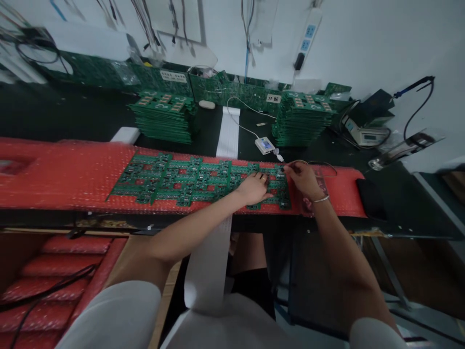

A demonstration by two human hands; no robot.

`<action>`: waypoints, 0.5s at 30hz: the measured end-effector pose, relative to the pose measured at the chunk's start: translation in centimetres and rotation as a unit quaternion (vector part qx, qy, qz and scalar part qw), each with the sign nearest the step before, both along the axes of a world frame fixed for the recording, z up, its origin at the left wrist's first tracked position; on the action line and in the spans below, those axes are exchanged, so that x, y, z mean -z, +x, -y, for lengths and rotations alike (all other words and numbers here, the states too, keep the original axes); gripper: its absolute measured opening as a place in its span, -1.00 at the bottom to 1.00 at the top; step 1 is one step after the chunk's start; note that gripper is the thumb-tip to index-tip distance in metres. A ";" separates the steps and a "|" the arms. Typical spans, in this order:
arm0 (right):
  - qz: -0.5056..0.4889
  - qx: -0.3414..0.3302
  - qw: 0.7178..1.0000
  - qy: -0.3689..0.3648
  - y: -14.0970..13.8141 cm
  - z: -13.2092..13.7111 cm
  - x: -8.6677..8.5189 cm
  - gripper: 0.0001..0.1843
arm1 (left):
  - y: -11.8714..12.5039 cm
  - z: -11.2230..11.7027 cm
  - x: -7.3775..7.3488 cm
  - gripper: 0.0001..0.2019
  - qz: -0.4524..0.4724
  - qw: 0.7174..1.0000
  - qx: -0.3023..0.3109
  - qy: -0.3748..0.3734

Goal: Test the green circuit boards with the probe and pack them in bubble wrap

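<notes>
A long row of green circuit board panels [174, 180] lies on red bubble wrap [65, 177] along the bench's front edge. My left hand [254, 188] rests on the right end of the row, fingers curled and pressing down on a board. My right hand [304, 178] is just beside it, fingers pinched at the board's upper right corner, close to a thin cable and connector [279, 156]. What the pinch holds is too small to make out. A bracelet sits on my right wrist.
Two tall stacks of green boards [165, 118] [301, 118] stand behind. A small white device with a screen [264, 144], a white paper strip [228, 133], a soldering station [366, 128] and a power strip [307, 39] are further back. Red bubble-wrapped bundles [47, 286] lie lower left.
</notes>
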State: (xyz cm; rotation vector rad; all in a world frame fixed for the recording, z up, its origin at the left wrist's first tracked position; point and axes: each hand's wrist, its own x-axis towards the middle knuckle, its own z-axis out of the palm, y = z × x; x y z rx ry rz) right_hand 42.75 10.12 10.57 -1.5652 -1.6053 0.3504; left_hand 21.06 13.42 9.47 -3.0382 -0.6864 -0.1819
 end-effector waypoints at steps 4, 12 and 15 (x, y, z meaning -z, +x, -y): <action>0.062 0.003 0.998 0.014 -3.7 -3.7 -0.4 -0.66 | -1.2 1.4 -0.5 -0.41 0.042 0.999 -0.025 -0.017; 0.134 -0.033 0.990 0.025 -9.2 -8.1 2.9 -0.70 | -12.0 8.4 -0.3 -0.84 0.154 0.977 -0.092 -0.116; 0.149 -0.035 0.988 0.021 -9.1 -8.1 3.6 -0.68 | -15.1 10.0 0.8 -0.95 0.200 0.960 -0.119 -0.157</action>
